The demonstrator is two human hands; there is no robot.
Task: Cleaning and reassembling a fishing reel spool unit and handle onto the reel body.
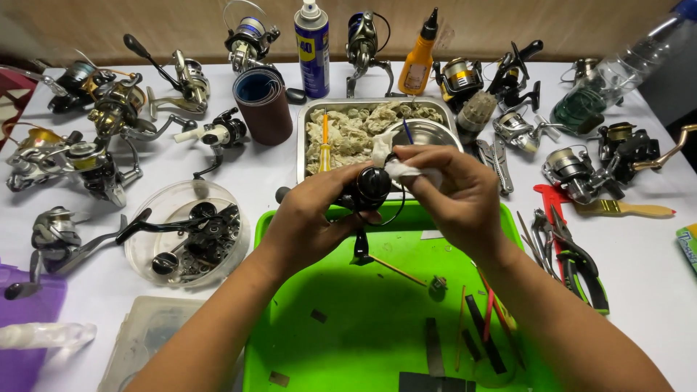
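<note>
Green tray (341,341) lies beneath both hands. Left hand (312,218) grips a black fishing reel (372,187); right hand (457,192) pinches a white cloth (403,171) against it. Steel pan (305,138) sits just beyond.

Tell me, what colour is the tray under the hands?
Bright green tray, seen in the head view.

We have a single view, from a camera worn on the person's head. It looks steeply down and forward across a white counter (653,290), with the far wall as a thin strip along the top edge. Both forearms enter from the bottom, and the left hand (308,214) and right hand (454,192) meet close to centre, so we sit near the work. A green tray (348,341) fills the lower middle, cut off by the bottom edge. The counter's corners look bent, probably from a wide lens. No second view overlaps.
</note>
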